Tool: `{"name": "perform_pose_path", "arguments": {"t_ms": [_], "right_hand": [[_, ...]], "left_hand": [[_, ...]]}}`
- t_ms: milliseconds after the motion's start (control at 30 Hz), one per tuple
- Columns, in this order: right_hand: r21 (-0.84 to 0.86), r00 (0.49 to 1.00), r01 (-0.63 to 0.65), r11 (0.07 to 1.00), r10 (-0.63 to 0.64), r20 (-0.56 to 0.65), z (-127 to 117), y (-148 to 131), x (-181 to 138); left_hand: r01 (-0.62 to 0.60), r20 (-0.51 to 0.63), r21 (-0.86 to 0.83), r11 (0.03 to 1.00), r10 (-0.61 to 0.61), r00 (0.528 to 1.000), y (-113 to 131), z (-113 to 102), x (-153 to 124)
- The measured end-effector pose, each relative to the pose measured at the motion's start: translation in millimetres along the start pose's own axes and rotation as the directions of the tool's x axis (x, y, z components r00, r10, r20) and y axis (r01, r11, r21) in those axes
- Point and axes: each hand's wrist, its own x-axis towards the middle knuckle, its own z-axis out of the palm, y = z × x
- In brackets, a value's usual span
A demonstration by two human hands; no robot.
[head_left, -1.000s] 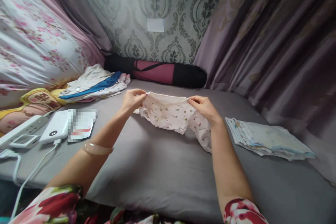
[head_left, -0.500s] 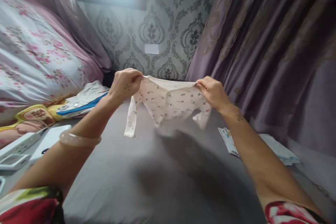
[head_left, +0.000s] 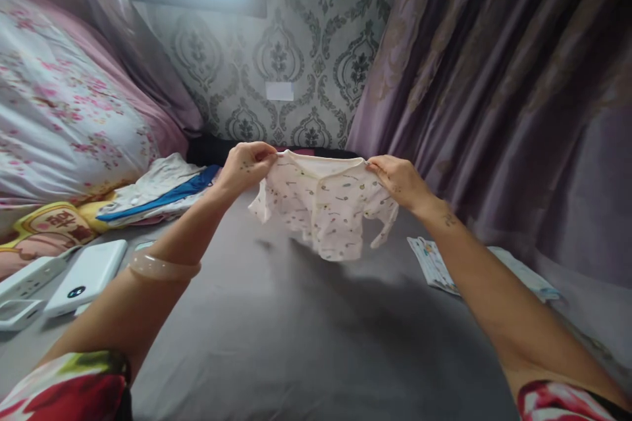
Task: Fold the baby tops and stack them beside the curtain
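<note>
A small pale baby shirt (head_left: 336, 204) with a scattered print and a front opening hangs in the air over the grey bedsheet (head_left: 276, 348). My left hand (head_left: 249, 168) pinches one shoulder of it beside the neckline. The other shoulder is pinched by my right hand (head_left: 399, 181). Between the two hands the neckline is stretched nearly straight. Both sleeves and the lower hem dangle free, and a shadow falls on the sheet beneath.
On the left lie a stack of folded clothes (head_left: 162, 187), a yellow printed cushion (head_left: 54, 227), a white power bank (head_left: 89, 276) and a power strip (head_left: 29, 283). Folded cloths (head_left: 432, 266) lie at right, near the purple curtain (head_left: 474, 112). Patterned wallpaper (head_left: 316, 46) stands behind.
The shirt's lower part and sleeves have swung; its front now hangs lower and flatter. Both hands are slightly lower and a little closer together, still gripping the shoulders.
</note>
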Motion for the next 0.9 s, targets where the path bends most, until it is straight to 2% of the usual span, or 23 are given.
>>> {"name": "perform_pose_path", "arguments": {"t_ms": [133, 200, 367, 500, 567, 633, 767, 900], "right_hand": [[-0.062, 0.982, -0.177, 0.982, 0.172, -0.072, 2, -4, -4], [-0.063, 0.971, -0.222, 0.973, 0.215, -0.107, 3, -8, -4], [0.098, 0.935, -0.268, 0.959, 0.283, -0.214, 16, -9, 2], [0.18, 0.879, -0.361, 0.915, 0.398, -0.263, 26, -7, 11], [0.191, 0.86, -0.399, 0.897, 0.438, -0.263, 28, -7, 13], [0.19, 0.861, -0.403, 0.895, 0.442, -0.252, 26, -8, 13], [0.221, 0.907, -0.319, 0.922, 0.365, -0.211, 18, -4, 7], [0.312, 0.948, -0.227, 0.923, 0.282, -0.145, 9, 3, 4]], "left_hand": [[0.074, 0.023, -0.13, 0.989, -0.071, 0.997, 0, 8, 2], [0.137, 0.036, -0.238, 0.961, -0.133, 0.991, 2, 13, 2], [0.274, 0.106, -0.441, 0.855, -0.253, 0.962, 10, 25, -1], [0.418, 0.202, -0.485, 0.768, -0.367, 0.908, 19, 33, -1], [0.455, 0.232, -0.471, 0.756, -0.391, 0.891, 23, 33, 0], [0.432, 0.251, -0.444, 0.785, -0.354, 0.901, 26, 30, 0], [0.334, 0.287, -0.405, 0.851, -0.229, 0.93, 30, 15, 0], [0.28, 0.243, -0.4, 0.873, -0.193, 0.951, 32, 7, 1]]}}
